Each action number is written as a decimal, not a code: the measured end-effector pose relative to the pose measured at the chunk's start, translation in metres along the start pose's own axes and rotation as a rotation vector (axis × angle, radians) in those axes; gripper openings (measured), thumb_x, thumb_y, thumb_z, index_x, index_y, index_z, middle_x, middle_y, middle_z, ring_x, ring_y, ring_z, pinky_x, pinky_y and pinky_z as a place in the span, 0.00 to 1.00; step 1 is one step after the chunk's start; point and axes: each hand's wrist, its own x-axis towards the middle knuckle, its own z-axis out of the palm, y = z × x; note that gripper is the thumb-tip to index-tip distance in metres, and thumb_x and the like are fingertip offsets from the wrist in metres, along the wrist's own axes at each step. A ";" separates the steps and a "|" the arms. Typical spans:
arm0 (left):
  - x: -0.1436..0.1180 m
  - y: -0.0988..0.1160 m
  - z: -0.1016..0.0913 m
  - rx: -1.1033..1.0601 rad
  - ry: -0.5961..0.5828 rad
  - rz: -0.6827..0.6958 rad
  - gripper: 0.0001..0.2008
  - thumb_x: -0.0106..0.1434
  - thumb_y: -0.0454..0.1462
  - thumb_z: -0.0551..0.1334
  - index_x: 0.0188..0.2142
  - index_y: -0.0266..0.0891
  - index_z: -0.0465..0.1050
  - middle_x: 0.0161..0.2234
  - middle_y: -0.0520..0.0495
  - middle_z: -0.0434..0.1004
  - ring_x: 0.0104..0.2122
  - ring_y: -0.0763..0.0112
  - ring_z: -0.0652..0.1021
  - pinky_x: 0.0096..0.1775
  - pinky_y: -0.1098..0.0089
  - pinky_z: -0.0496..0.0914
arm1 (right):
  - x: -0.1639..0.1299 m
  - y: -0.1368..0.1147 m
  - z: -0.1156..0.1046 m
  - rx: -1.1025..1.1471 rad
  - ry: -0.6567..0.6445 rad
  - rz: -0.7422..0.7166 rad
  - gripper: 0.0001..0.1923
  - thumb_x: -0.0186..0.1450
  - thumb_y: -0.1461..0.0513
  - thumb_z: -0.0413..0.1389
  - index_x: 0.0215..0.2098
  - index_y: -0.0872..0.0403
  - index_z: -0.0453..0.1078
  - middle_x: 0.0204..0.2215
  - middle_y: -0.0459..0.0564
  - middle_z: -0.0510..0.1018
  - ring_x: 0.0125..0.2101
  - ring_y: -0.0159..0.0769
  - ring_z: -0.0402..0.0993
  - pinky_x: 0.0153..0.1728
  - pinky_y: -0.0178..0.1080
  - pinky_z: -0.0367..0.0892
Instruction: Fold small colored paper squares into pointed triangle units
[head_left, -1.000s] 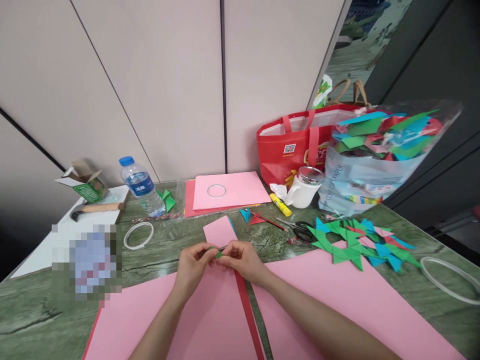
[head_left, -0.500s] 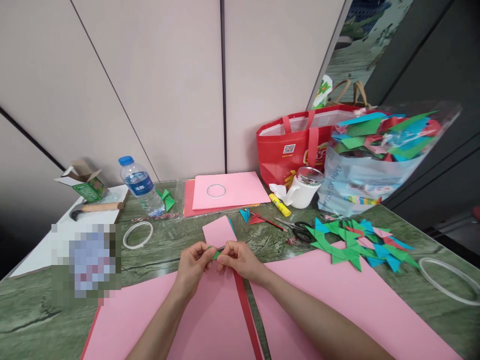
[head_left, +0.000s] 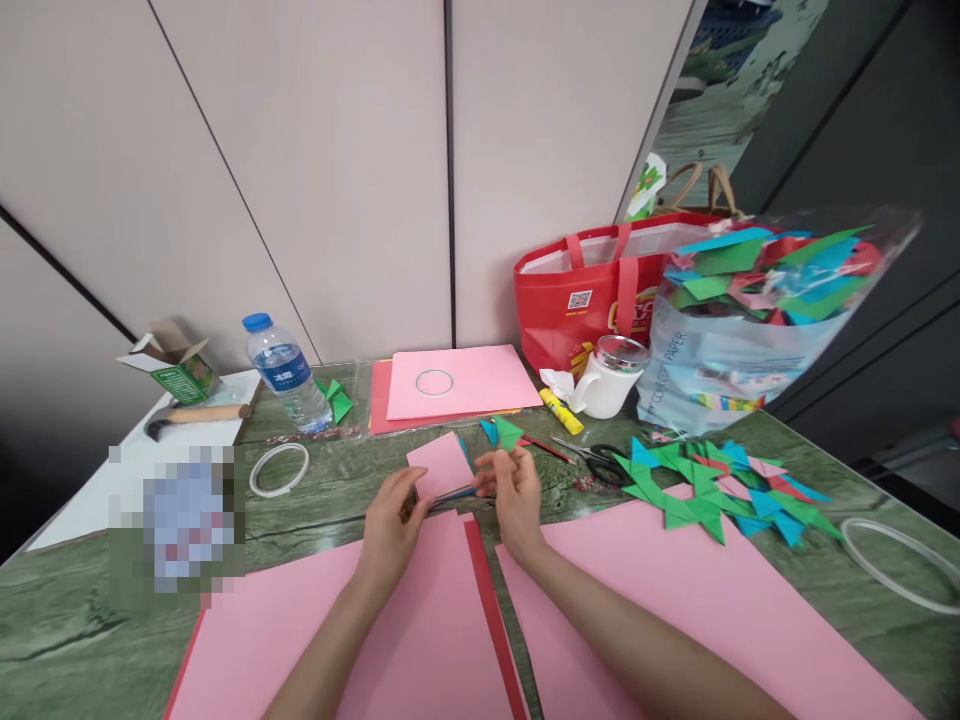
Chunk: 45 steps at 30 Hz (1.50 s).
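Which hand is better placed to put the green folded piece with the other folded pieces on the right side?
Probably the right hand: it already pinches the green folded piece and is on the pile's side. The left hand rests at the small pink stack.

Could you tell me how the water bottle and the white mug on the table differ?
The water bottle is clear plastic with a blue cap; the white mug is opaque with a clear lid. The bottle is tall and slim, the mug squat with a handle. The bottle stands far left, the mug right, beside the red bag. Both stand upright.
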 end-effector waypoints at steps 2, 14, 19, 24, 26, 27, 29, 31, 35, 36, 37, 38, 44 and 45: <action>-0.002 -0.010 0.004 0.090 -0.031 0.072 0.15 0.53 0.37 0.59 0.42 0.42 0.70 0.44 0.43 0.73 0.47 0.60 0.69 0.48 0.59 0.62 | 0.005 0.002 -0.001 0.065 0.022 0.037 0.17 0.60 0.51 0.47 0.40 0.53 0.55 0.35 0.51 0.74 0.24 0.31 0.73 0.22 0.34 0.69; -0.002 -0.025 0.006 0.119 -0.093 0.035 0.14 0.55 0.33 0.56 0.42 0.40 0.71 0.46 0.43 0.72 0.48 0.60 0.70 0.49 0.59 0.64 | 0.003 0.019 -0.008 -0.513 -0.207 -0.254 0.14 0.55 0.67 0.51 0.38 0.52 0.70 0.41 0.51 0.73 0.46 0.41 0.64 0.49 0.47 0.57; -0.002 -0.020 0.005 0.061 -0.079 -0.017 0.14 0.56 0.33 0.56 0.42 0.40 0.71 0.44 0.43 0.74 0.45 0.61 0.73 0.48 0.60 0.64 | 0.003 0.017 -0.009 -0.525 -0.209 -0.238 0.14 0.54 0.69 0.51 0.37 0.53 0.71 0.43 0.52 0.71 0.45 0.40 0.66 0.48 0.45 0.59; -0.001 -0.014 0.002 -0.040 0.002 -0.032 0.14 0.56 0.35 0.57 0.44 0.41 0.69 0.36 0.46 0.78 0.39 0.64 0.76 0.44 0.63 0.67 | 0.002 0.012 -0.007 -0.503 -0.190 -0.255 0.10 0.54 0.68 0.52 0.33 0.53 0.71 0.40 0.52 0.71 0.43 0.39 0.66 0.46 0.43 0.60; -0.001 -0.012 0.001 -0.077 0.053 -0.048 0.14 0.57 0.36 0.56 0.44 0.40 0.69 0.36 0.46 0.78 0.39 0.64 0.76 0.44 0.63 0.67 | 0.001 0.009 -0.005 -0.485 -0.178 -0.259 0.08 0.54 0.65 0.54 0.33 0.53 0.71 0.39 0.52 0.70 0.41 0.40 0.66 0.43 0.42 0.61; -0.001 -0.011 0.000 -0.098 0.079 -0.055 0.14 0.58 0.37 0.56 0.44 0.40 0.68 0.36 0.46 0.78 0.39 0.65 0.76 0.45 0.63 0.67 | 0.000 0.007 -0.004 -0.479 -0.170 -0.255 0.08 0.54 0.63 0.56 0.34 0.53 0.71 0.39 0.52 0.70 0.40 0.40 0.67 0.41 0.42 0.63; -0.001 -0.009 -0.001 -0.142 0.121 -0.061 0.15 0.58 0.38 0.55 0.45 0.39 0.67 0.36 0.46 0.78 0.40 0.65 0.75 0.45 0.63 0.67 | -0.002 0.007 -0.002 -0.457 -0.186 -0.241 0.12 0.52 0.61 0.58 0.36 0.52 0.70 0.41 0.52 0.67 0.39 0.40 0.67 0.38 0.41 0.65; -0.001 -0.005 -0.003 -0.181 0.146 -0.067 0.16 0.58 0.38 0.55 0.46 0.39 0.66 0.36 0.47 0.78 0.40 0.66 0.75 0.46 0.63 0.66 | -0.004 0.008 0.000 -0.392 -0.227 -0.207 0.19 0.49 0.61 0.61 0.40 0.51 0.68 0.44 0.52 0.65 0.38 0.39 0.67 0.35 0.39 0.67; -0.002 0.002 -0.006 -0.220 0.142 -0.056 0.15 0.58 0.38 0.56 0.45 0.39 0.67 0.37 0.46 0.77 0.40 0.66 0.75 0.45 0.64 0.66 | -0.005 0.011 0.002 -0.191 -0.333 -0.102 0.24 0.48 0.61 0.61 0.44 0.49 0.64 0.45 0.51 0.65 0.39 0.38 0.68 0.36 0.39 0.68; -0.002 0.003 -0.006 -0.207 0.122 -0.044 0.14 0.58 0.38 0.56 0.44 0.39 0.67 0.37 0.46 0.77 0.40 0.65 0.75 0.45 0.63 0.66 | -0.005 0.011 0.002 -0.156 -0.349 -0.089 0.23 0.48 0.61 0.61 0.43 0.50 0.65 0.45 0.51 0.65 0.41 0.38 0.68 0.38 0.39 0.68; -0.002 0.004 -0.007 -0.189 0.099 -0.031 0.13 0.57 0.37 0.57 0.43 0.40 0.68 0.36 0.46 0.77 0.42 0.65 0.74 0.46 0.63 0.65 | -0.005 0.011 0.002 -0.136 -0.354 -0.089 0.21 0.48 0.61 0.62 0.41 0.50 0.66 0.46 0.51 0.65 0.43 0.39 0.67 0.40 0.40 0.67; -0.002 0.005 -0.007 -0.177 0.079 -0.020 0.13 0.57 0.37 0.57 0.43 0.40 0.69 0.35 0.47 0.78 0.43 0.64 0.73 0.47 0.62 0.64 | -0.004 0.010 0.001 -0.132 -0.352 -0.098 0.19 0.48 0.61 0.62 0.38 0.51 0.68 0.46 0.51 0.65 0.45 0.40 0.66 0.43 0.40 0.65; -0.002 0.015 -0.005 -0.383 0.053 -0.104 0.17 0.53 0.37 0.61 0.44 0.40 0.68 0.37 0.45 0.76 0.48 0.60 0.69 0.48 0.60 0.64 | -0.004 0.005 0.000 -0.121 -0.318 -0.117 0.12 0.49 0.62 0.62 0.33 0.53 0.71 0.39 0.50 0.69 0.41 0.39 0.68 0.44 0.41 0.64; -0.002 0.017 -0.004 -0.435 0.063 -0.115 0.19 0.52 0.36 0.62 0.45 0.40 0.67 0.41 0.44 0.75 0.48 0.59 0.69 0.48 0.59 0.64 | -0.004 0.005 0.000 -0.094 -0.308 -0.107 0.14 0.49 0.62 0.62 0.34 0.53 0.71 0.39 0.51 0.69 0.42 0.39 0.68 0.44 0.41 0.64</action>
